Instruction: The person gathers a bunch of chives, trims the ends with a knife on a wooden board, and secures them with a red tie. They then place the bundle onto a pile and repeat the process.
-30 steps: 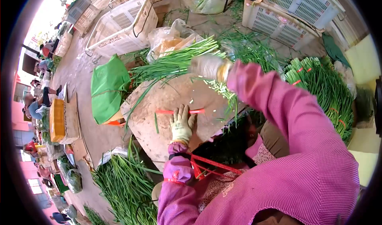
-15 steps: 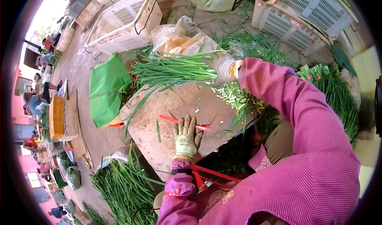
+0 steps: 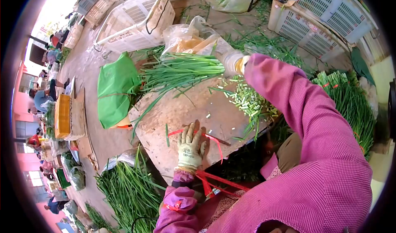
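**On the cutting board: bundle lowered, tie strip picked up at one end**

On the cutting board (image 3: 181, 109) I log the left hand (image 3: 189, 146), gloved, fingers spread flat and pressing on the red tie strip (image 3: 214, 141) near the board's near edge. A second ago that strip lay straight under the palm; now its right end curls up and off the board, so I judge the hand is gathering it, not just pinning it.

The right hand (image 3: 231, 63), gloved, is clenched around the cut end of the chive bundle (image 3: 181, 70). Leaves point left, lying across the board's far edge. Half a second ago the bundle sat slightly higher; it has since settled.

Cut stem ends (image 3: 249, 101) are scattered on the board's right side. A green bag (image 3: 115, 88) lies left of the board.
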A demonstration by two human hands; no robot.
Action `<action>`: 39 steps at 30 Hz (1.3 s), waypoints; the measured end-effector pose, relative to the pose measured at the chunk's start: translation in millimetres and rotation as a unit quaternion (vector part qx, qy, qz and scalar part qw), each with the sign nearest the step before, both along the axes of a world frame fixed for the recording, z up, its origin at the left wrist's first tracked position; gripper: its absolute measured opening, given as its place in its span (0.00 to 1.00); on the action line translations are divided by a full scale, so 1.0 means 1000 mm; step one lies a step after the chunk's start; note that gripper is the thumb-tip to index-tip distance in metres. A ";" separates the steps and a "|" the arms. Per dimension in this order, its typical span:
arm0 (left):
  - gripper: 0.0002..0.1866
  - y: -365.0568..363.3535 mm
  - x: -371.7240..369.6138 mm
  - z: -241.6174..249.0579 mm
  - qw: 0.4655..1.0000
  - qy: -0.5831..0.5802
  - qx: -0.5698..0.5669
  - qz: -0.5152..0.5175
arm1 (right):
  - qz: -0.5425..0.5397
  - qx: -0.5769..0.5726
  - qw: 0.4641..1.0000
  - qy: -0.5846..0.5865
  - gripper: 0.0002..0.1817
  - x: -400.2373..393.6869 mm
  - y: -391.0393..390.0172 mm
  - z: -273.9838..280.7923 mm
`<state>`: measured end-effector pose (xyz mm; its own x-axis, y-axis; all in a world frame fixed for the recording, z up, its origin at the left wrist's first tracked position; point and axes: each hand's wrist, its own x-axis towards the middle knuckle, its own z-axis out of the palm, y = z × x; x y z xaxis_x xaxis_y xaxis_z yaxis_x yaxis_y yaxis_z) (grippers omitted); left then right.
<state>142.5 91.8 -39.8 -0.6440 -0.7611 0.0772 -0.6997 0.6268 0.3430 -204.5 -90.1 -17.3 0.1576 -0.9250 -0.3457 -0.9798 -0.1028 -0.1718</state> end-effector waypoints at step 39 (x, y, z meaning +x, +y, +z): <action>0.19 0.175 -0.042 0.104 0.574 0.511 0.633 0.085 | 0.000 0.106 0.757 -0.645 0.33 0.053 0.348 0.119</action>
